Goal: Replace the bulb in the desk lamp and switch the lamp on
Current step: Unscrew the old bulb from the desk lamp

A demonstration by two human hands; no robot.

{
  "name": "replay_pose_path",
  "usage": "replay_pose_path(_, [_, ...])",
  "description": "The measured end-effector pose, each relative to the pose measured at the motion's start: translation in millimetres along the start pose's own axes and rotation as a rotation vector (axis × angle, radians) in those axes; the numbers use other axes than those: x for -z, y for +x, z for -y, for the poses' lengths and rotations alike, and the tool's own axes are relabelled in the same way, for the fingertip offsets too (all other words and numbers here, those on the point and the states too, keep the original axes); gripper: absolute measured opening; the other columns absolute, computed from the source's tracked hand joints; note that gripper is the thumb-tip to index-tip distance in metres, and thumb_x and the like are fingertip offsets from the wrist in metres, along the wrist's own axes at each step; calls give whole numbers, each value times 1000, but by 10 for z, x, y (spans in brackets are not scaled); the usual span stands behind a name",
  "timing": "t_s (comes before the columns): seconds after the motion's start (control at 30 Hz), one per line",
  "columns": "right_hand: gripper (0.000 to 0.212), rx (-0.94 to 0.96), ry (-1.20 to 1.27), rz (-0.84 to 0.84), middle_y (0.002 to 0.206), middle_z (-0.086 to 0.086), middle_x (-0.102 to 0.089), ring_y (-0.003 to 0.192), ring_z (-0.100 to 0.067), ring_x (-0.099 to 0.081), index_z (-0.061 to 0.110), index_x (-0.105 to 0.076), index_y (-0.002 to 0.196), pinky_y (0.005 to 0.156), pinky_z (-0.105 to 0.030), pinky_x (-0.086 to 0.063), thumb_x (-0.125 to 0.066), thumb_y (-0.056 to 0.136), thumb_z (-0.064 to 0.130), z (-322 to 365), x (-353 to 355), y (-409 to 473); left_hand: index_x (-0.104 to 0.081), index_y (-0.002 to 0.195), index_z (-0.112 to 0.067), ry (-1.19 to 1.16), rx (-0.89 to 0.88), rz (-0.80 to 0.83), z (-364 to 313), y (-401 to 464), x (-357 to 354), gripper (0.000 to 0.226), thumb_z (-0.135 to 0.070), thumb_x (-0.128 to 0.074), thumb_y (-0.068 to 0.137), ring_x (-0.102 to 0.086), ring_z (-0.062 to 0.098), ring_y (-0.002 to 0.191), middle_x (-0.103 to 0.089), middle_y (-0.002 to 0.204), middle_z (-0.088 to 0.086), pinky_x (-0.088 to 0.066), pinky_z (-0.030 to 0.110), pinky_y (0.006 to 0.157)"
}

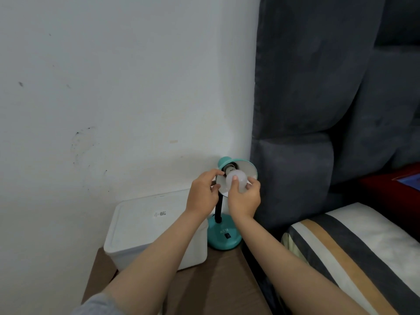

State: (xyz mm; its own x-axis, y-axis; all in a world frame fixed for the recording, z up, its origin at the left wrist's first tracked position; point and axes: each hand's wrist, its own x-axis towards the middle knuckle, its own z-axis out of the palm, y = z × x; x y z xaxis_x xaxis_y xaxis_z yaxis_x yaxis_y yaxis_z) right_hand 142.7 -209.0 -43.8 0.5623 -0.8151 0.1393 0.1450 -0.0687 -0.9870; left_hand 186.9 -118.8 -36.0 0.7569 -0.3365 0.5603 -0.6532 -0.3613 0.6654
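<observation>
A small teal desk lamp stands on the bedside table, its round base (223,239) bearing a dark switch (227,235). Its shade (246,169) tilts toward me, white inside. A white bulb (239,178) sits at the socket (230,168) in the shade. My right hand (244,197) is wrapped around the bulb from below, thumb on its front. My left hand (203,192) grips the left rim of the shade, fingers near the socket. The lamp is dark.
A white lidded plastic box (147,228) sits left of the lamp on the brown table (218,283). A white wall is behind. A dark grey padded headboard (306,133) and a striped pillow (354,251) are close on the right.
</observation>
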Motion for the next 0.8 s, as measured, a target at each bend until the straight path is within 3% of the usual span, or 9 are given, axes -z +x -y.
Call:
replay_pose_path(0.13, [43, 64, -22, 27, 127, -11, -44, 89, -13, -51, 15, -53, 122, 64, -7, -38, -69, 82, 13, 22, -8, -20, -62, 104, -20, -20, 6, -11, 7, 16, 9, 36, 7, -55, 81, -64, 18, 92, -66, 107, 4, -54, 31, 86])
replay_pose_path(0.23, [52, 109, -9, 32, 128, -8, -44, 109, -22, -53, 20, -54, 121, 86, -20, -43, -68, 76, -3, -12, -8, -19, -62, 104, -21, -21, 5, -2, 2, 12, -1, 36, 6, -55, 81, -63, 19, 92, -66, 108, 4, -54, 32, 87])
replay_pose_path(0.37, [72, 11, 70, -3, 135, -8, -45, 122, -22, -48, 16, -39, 136, 89, -24, -39, -75, 75, 8, -13, -33, -36, -61, 105, -22, -15, 4, -6, 8, 0, -13, 36, 5, -55, 82, -63, 20, 92, -66, 108, 4, -54, 35, 86])
replay_pose_path(0.47, [74, -75, 31, -23, 136, -13, -43, 117, -28, -51, 11, -34, 139, 83, -27, -42, -73, 79, 27, 12, -69, -53, -61, 105, -22, -9, -5, -9, 4, 3, -19, 37, 5, -55, 82, -63, 19, 93, -66, 107, 3, -54, 36, 87])
replay_pose_path(0.57, [65, -116, 1, -11, 134, -15, -48, 114, -30, -54, 10, -37, 138, 82, -30, -45, -67, 84, 31, 34, -82, -56, -61, 106, -21, -9, 3, -4, -8, -3, -15, 36, 5, -55, 82, -63, 19, 95, -66, 108, 4, -54, 37, 87])
replay_pose_path(0.73, [58, -68, 16, 59, 124, -7, -45, 86, -13, -51, 21, -49, 127, 73, -26, -44, -64, 76, -4, 27, -12, -17, -60, 106, -23, -13, 15, 0, -1, -1, 5, 38, 5, -55, 82, -63, 19, 94, -65, 109, 3, -54, 37, 88])
replay_pose_path(0.8, [60, -43, 14, 48, 124, -5, -43, 81, -7, -48, 23, -48, 128, 67, -19, -43, -67, 76, 0, 2, 10, -9, -60, 105, -25, -15, 20, 5, -12, -5, -4, 38, 5, -55, 82, -63, 20, 94, -65, 108, 3, -54, 39, 87])
